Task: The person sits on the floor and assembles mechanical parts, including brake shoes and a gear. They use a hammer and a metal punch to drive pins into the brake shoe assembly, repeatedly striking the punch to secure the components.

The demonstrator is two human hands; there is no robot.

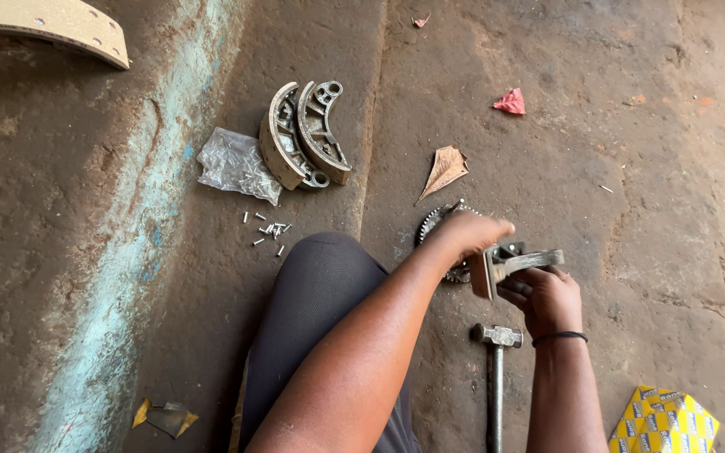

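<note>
Held part: a brake shoe (505, 264), above the floor (631, 168) beside a toothed gear (434, 222).
Hands: left hand (467, 235) and right hand (547, 298) both clamped on it.
Handling: judged heavy, rigid metal; best gripped by the web, off the lining.

The round toothed metal gear (436, 220) is mostly hidden behind the left hand (467, 233). The curved beige lining strip (60, 25) at eleven o'clock is cut by the top edge. The steel hammer (495, 369) runs off the bottom edge, as does the yellow printed carton (663, 419) at five o'clock. The clear plastic bag (237, 164) holds contents too small to tell.
</note>
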